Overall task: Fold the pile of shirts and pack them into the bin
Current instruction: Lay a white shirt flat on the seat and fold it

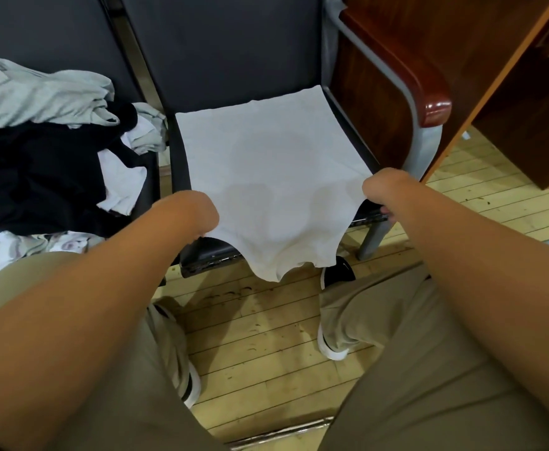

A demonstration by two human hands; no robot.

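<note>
Shirt (pixel 266 170) on chair (pixel 221 47), left hand (pixel 201 211), right hand (pixel 379 190) gripping

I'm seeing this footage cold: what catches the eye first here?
A white shirt lies spread flat over the black chair seat in the middle, its near edge gripped by the left hand and right hand. On the seat to the left lies a jumbled pile of shirts, grey, black and white.
</note>
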